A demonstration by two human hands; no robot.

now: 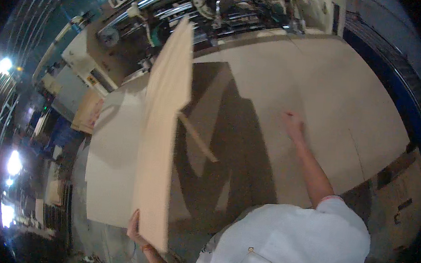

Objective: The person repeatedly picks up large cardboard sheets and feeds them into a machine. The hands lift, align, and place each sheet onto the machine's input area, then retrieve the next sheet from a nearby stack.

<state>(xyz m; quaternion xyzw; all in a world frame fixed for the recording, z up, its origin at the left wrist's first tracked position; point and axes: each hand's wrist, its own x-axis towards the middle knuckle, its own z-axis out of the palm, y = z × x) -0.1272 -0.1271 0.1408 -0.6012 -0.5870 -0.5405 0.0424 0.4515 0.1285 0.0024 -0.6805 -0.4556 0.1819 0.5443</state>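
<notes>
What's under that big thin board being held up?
Under the raised board, held by the left hand, lies a flat pale sheet in shadow. The board hides the strip directly beneath it.

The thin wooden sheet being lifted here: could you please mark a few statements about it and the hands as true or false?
1. The left hand grips the thin wooden sheet at its lower edge. True.
2. The sheet lies flat on the table. False: it is raised on edge, tilted.
3. The right hand rests on the large pale board. True.
4. The right hand holds a hammer. False: it is empty, fingers on the board.
</notes>
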